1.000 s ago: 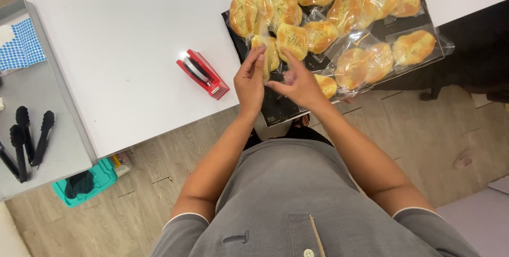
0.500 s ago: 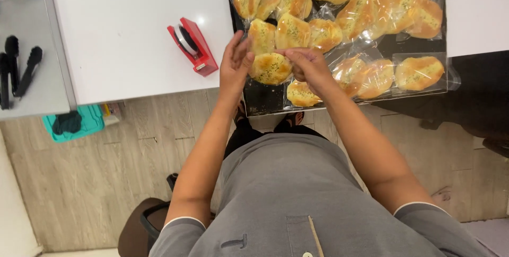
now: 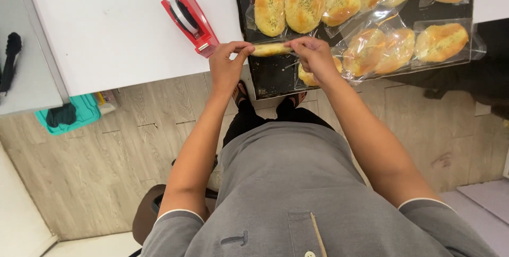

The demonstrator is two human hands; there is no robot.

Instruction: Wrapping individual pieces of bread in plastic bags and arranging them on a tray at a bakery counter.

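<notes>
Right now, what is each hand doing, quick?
Left hand: closed, pinching one end of the bagged bun.
Right hand: closed, pinching the bun's other end.

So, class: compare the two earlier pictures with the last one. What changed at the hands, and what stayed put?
The left hand and right hand have lifted one bagged bun off the black tray and now hold it edge-on between them, at the table edge. The red tape dispenser and the other bagged buns lie as before.
</notes>
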